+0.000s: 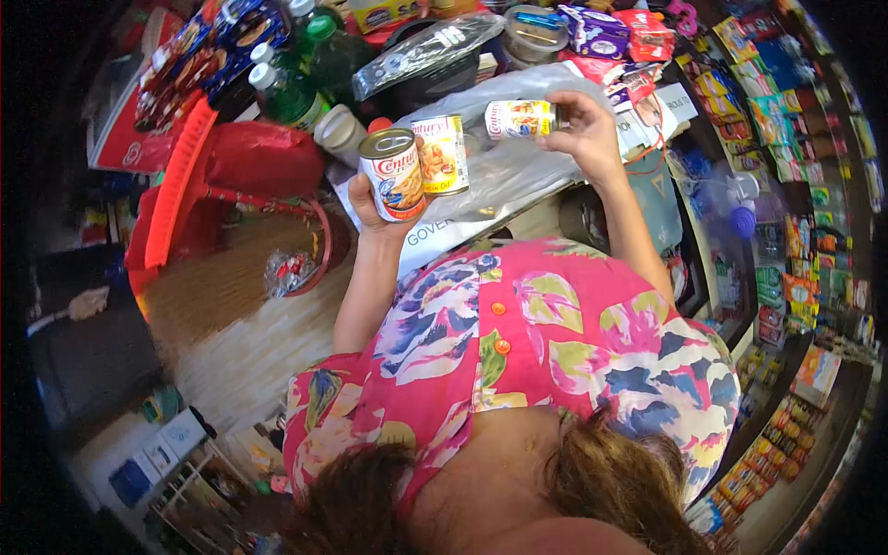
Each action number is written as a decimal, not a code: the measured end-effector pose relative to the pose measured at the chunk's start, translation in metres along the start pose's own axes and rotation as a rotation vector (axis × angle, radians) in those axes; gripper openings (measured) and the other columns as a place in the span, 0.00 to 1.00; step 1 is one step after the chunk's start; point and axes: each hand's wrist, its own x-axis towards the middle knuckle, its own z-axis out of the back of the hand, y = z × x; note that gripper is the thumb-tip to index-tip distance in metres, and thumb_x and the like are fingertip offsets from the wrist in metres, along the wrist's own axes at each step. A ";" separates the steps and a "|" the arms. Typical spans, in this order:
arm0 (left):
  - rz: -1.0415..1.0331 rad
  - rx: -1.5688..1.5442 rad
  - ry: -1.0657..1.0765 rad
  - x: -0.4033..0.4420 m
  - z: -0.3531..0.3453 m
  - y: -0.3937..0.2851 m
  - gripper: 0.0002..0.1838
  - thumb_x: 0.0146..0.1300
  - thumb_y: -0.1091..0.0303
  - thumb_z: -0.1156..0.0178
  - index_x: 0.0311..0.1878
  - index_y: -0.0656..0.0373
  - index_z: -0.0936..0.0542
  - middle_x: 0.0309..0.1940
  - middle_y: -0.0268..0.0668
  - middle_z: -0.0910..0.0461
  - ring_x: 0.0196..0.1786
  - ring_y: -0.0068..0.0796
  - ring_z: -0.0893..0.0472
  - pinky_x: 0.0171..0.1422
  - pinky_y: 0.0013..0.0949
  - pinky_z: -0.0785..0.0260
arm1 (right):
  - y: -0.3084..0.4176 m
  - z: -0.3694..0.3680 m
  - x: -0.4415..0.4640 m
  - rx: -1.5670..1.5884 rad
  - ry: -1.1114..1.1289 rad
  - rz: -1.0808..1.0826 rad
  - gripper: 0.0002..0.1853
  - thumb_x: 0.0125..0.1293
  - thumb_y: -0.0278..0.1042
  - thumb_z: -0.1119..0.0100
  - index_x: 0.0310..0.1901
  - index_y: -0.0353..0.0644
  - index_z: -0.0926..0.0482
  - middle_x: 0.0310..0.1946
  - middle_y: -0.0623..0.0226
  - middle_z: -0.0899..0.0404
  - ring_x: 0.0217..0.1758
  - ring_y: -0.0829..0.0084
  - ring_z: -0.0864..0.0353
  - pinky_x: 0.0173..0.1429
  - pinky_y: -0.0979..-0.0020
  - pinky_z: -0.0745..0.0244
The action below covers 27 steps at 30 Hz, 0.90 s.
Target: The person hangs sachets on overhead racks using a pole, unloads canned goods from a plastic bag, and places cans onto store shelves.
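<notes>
- Over the near left part of the grey plastic sheet (527, 180), left hand (370, 211) grips the red-labelled can (400, 180), wrapped around its side. Upright; pull-tab lid on show. Side grip likely chosen to leave lid and label front uncovered.
- Just right of that, also over the sheet's left part: yellow-labelled can (441, 159), upright or nearly so, overlapped by the red-labelled one. Cannot tell whether left fingers help hold it or it stands on the sheet.
- Above the sheet's far right part, right hand (589, 134) pinches the sideways can (518, 120) near one end, thumb against fingers. End hold leaves most of the label free, perhaps so it can be seen.
- At the sheet's left edge: white container (340, 134), close to the left hand's can.
- Beyond the sheet, far left: green bottles (282, 92), upright, crowded together, probably to save room.
- Directly beyond the sheet: dark wrapped package (430, 54) lying at a slant; clear tub (535, 39) to its right.
- Off the sheet's far right corner: purple pack (592, 32) among other packets, seemingly stacked for space.
</notes>
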 end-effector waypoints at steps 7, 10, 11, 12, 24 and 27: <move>0.230 -0.016 0.009 0.009 -0.005 0.018 0.51 0.40 0.35 0.39 0.66 0.52 0.40 0.68 0.50 0.51 0.67 0.68 0.49 0.64 0.72 0.57 | 0.002 0.016 -0.069 0.845 -0.246 -0.080 0.25 0.41 0.21 0.39 0.47 0.39 0.28 0.43 0.63 0.23 0.46 0.67 0.22 0.50 0.66 0.25; 0.367 -0.008 0.168 0.021 -0.020 0.049 0.50 0.42 0.32 0.42 0.67 0.48 0.42 0.70 0.49 0.56 0.67 0.68 0.51 0.62 0.76 0.57 | 0.001 0.027 -0.117 1.253 -0.282 -0.056 0.23 0.45 0.24 0.43 0.48 0.39 0.28 0.48 0.58 0.25 0.53 0.57 0.25 0.53 0.48 0.27; 0.399 0.003 0.248 0.024 -0.025 0.061 0.48 0.45 0.29 0.44 0.67 0.45 0.40 0.70 0.49 0.56 0.67 0.67 0.50 0.61 0.75 0.55 | -0.006 0.033 -0.132 1.311 -0.307 -0.026 0.23 0.46 0.25 0.43 0.49 0.39 0.29 0.49 0.56 0.26 0.52 0.55 0.26 0.54 0.49 0.27; 0.476 -0.061 0.258 0.029 -0.048 0.075 0.47 0.45 0.32 0.41 0.66 0.47 0.40 0.69 0.48 0.52 0.66 0.66 0.47 0.61 0.74 0.52 | -0.007 0.041 -0.149 1.310 -0.298 0.025 0.25 0.46 0.26 0.43 0.51 0.39 0.31 0.49 0.55 0.27 0.52 0.53 0.26 0.54 0.50 0.27; 1.059 -0.329 0.615 0.018 -0.125 0.270 0.40 0.48 0.33 0.41 0.59 0.50 0.31 0.68 0.49 0.49 0.65 0.66 0.45 0.59 0.73 0.47 | 0.062 0.096 -0.348 0.880 -0.481 0.414 0.49 0.51 0.29 0.37 0.69 0.56 0.58 0.49 0.47 0.29 0.39 0.53 0.20 0.40 0.60 0.23; 1.193 -0.357 0.621 -0.012 -0.155 0.310 0.40 0.48 0.31 0.43 0.57 0.51 0.31 0.64 0.50 0.40 0.61 0.66 0.38 0.57 0.72 0.43 | 0.076 0.094 -0.400 0.829 -0.624 0.386 0.44 0.54 0.33 0.39 0.69 0.56 0.56 0.47 0.47 0.29 0.37 0.54 0.20 0.38 0.60 0.23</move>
